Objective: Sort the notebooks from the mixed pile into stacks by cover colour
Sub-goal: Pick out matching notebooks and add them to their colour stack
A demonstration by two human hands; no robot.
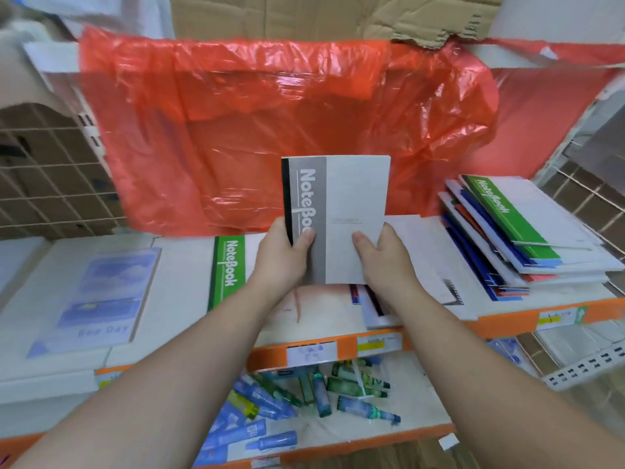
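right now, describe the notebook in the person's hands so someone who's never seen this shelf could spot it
In front of the big red plastic sheet, above the orange-edged shelf, the left hand and right hand hold one notebook upright. Its title band is grey, while the flat notebook to its left and the top of the mixed pile at right have green bands.

Both bare forearms stretch forward, converging from lower corners. Left hand point(282, 255) grips lower spine edge of upright grey notebook point(351, 194), thumb on front cover. Right hand point(384, 258) pinches lower right edge, thumb on cover. Hands near each other, apart.
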